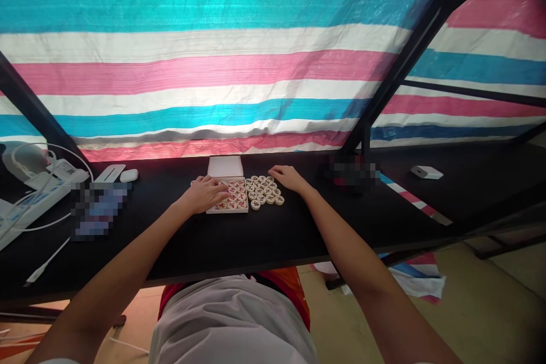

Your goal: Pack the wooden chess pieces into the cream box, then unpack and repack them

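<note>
Over box (228, 210), left hand (203, 194) palm-down; right hand (290, 177) beside discs (264, 190).

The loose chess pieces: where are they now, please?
The loose chess pieces lie on the black table, centre of the head view, just right of the white box, beside the right hand.

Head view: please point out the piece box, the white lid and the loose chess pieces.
piece box (232, 211), head view, front wall.
white lid (225, 166), head view, middle of top.
loose chess pieces (264, 190), head view, middle piece.
</note>
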### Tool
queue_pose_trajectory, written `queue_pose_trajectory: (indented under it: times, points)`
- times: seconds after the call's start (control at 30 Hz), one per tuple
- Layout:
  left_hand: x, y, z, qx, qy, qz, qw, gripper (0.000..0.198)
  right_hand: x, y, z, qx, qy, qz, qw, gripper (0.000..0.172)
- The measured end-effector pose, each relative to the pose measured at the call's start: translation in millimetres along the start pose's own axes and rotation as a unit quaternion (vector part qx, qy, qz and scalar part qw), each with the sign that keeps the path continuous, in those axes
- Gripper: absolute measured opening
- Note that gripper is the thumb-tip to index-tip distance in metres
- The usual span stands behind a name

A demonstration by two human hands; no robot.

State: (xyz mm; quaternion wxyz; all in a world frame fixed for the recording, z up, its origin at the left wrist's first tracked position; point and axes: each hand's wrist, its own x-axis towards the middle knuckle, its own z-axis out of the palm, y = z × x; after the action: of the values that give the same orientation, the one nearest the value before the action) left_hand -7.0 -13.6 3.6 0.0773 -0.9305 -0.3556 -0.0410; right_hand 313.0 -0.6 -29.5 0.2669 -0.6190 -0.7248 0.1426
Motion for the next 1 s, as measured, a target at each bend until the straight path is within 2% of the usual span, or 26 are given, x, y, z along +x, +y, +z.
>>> queue_pose_trajectory:
  times: [0.1,0.2,0.3,0.4,0.53,0.67,0.8,0.87,1.0]
  points:
    - [0,0,0.6,-0.001,0.005,0.025,1.0,0.037,0,0,0,-0.005,-0.002,-0.001,1.0,0.028]
    - [0,-3,-0.3,-0.001,0.035,0.025,0.999,0.041,1,1,1,-0.005,-0.001,-0.006,1.0,0.027]
    - [-1,-10,-4.0,0.003,0.062,0.002,0.998,0.045,1,2,1,-0.007,-0.002,-0.008,1.0,0.028]
    - [-5,-26,-10.5,0.022,0.064,-0.049,0.996,0.045,1,2,1,-0.008,-0.002,-0.008,1.0,0.028]
    - [-13,-55,-17.1,0.034,0.019,-0.133,0.99,0.043,0,0,0,-0.009,-0.002,-0.008,1.0,0.028]
    - [-19,-78,-14.9,-0.003,-0.073,-0.198,0.978,0.045,0,-1,-1,-0.01,-0.002,-0.004,1.0,0.028]
    - [-23,-83,-14.1,-0.096,-0.156,-0.192,0.964,0.045,0,0,0,-0.005,-0.003,-0.004,1.0,0.028]
    - [-24,-81,-16.8,-0.118,-0.165,-0.191,0.96,0.046,1,0,0,-0.005,-0.003,0.0,1.0,0.028]
    - [-24,-78,-21.0,-0.11,-0.153,-0.235,0.953,0.051,1,1,0,-0.004,-0.005,0.0,1.0,0.027]
